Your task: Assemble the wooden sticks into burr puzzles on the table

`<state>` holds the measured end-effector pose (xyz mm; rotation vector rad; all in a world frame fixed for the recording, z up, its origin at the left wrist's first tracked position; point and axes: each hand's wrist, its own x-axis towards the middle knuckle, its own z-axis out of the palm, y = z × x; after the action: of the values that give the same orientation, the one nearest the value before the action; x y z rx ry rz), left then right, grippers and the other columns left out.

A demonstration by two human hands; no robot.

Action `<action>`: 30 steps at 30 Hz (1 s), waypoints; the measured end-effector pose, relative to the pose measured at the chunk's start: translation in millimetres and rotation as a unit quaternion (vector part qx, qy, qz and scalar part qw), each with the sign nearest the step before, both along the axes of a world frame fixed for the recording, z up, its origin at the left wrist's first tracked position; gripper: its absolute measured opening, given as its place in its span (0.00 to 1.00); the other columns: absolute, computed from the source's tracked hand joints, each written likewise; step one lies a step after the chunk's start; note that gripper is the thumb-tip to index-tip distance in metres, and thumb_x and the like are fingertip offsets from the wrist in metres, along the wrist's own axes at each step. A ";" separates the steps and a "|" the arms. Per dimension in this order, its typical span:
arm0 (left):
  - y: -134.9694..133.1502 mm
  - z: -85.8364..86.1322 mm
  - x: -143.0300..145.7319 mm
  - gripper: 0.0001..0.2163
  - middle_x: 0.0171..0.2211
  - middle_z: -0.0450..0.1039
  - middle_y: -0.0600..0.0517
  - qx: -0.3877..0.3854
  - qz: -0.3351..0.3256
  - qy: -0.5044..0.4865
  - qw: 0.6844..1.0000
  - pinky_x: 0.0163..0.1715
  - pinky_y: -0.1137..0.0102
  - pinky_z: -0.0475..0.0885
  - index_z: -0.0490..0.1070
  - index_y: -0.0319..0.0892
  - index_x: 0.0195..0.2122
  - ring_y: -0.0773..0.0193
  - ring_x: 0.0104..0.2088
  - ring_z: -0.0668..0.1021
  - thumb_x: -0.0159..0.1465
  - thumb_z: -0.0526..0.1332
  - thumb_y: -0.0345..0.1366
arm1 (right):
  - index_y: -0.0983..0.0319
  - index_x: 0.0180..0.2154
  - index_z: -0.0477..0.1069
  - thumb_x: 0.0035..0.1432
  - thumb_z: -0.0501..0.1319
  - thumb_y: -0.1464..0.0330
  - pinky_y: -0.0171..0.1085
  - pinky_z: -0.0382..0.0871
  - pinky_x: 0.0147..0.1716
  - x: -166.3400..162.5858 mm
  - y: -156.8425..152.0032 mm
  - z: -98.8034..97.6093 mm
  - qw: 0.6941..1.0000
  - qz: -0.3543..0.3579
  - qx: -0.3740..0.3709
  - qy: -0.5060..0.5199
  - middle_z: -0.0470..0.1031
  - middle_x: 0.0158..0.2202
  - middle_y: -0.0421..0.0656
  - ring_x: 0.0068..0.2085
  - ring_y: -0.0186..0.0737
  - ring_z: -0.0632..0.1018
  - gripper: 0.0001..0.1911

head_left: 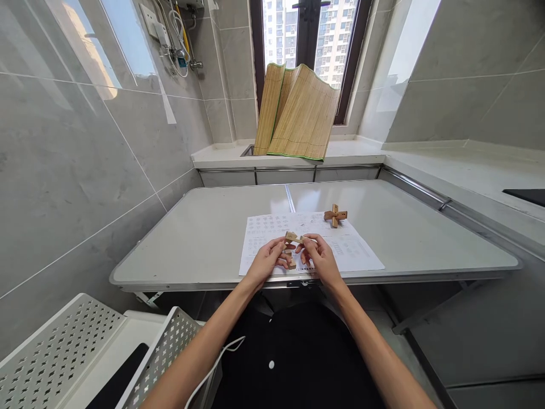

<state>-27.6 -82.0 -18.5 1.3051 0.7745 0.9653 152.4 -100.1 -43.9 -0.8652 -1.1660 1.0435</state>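
Observation:
Both my hands are over a printed instruction sheet [361, 258] at the table's near edge. My left hand [270, 255] is closed around a light, notched wooden puzzle piece [291, 236]. The fingers of my right hand [317, 253] pinch the right end of this wood; I cannot tell whether that end is part of the same piece. Another wooden piece [292, 264] shows below, by my left fingertips, partly hidden by them. Behind my right hand, a cross-shaped wooden puzzle [335, 216], its pieces interlocked, rests at the sheet's far right corner.
The white folding table [191, 233] has a metal rim and a centre seam. A bamboo mat [304, 113] leans at the window beyond, on a white ledge [357, 149]. To my lower left stands a white perforated basket [72, 335], with a white cable [213, 366] nearby.

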 end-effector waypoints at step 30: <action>-0.7 4.0 -8.4 0.32 0.48 0.75 0.48 0.149 -0.014 0.101 0.984 0.41 0.68 0.74 0.66 0.46 0.60 0.63 0.40 0.77 0.55 0.75 0.37 | 0.59 0.42 0.71 0.61 0.65 0.49 0.35 0.64 0.25 -0.8 -2.3 3.6 0.998 0.035 0.000 -0.048 0.72 0.30 0.38 0.25 0.33 0.70 0.21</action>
<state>-36.0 -82.7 -14.5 1.6892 0.7842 0.9618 151.6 -102.4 -40.3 -0.8868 -1.2844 1.0677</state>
